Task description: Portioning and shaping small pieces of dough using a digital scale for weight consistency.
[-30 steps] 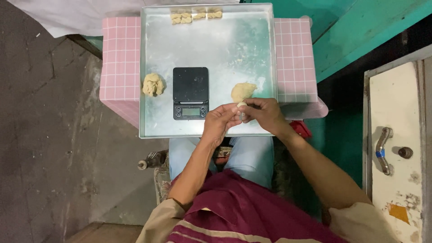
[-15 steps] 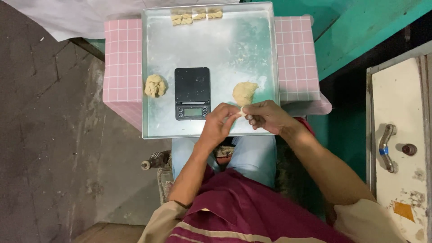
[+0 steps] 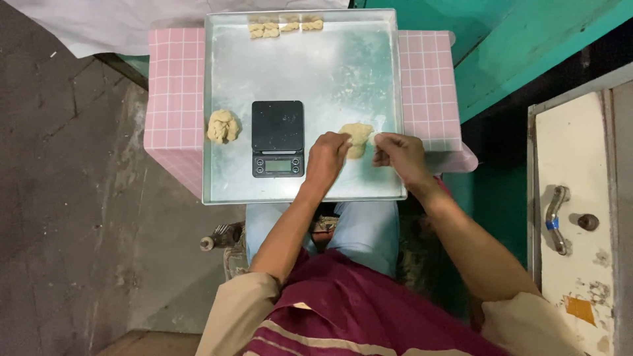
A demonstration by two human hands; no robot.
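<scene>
A large metal tray (image 3: 369, 79) lies across a pink checked table (image 3: 173, 86). On it sit a black digital scale (image 3: 277, 137), a tan dough lump (image 3: 223, 126) to the left of the scale, and a flatter dough lump (image 3: 357, 135) to the right. My left hand (image 3: 326, 158) pinches the left edge of the right lump. My right hand (image 3: 399, 155) hovers just right of that lump with its fingers pinched together; whether it holds a bit of dough is unclear. Shaped dough pieces (image 3: 285, 26) line the tray's far edge.
A white cloth (image 3: 132, 20) hangs beyond the table at the top left. A teal wall (image 3: 521, 46) stands at the right, and a cream metal door with a handle (image 3: 559, 217) at the far right. Grey concrete floor (image 3: 72, 217) lies to the left.
Both hands have moved from the tray's near edge up to the right dough lump. They were pressed together; now they are apart, the left one touching the lump.
</scene>
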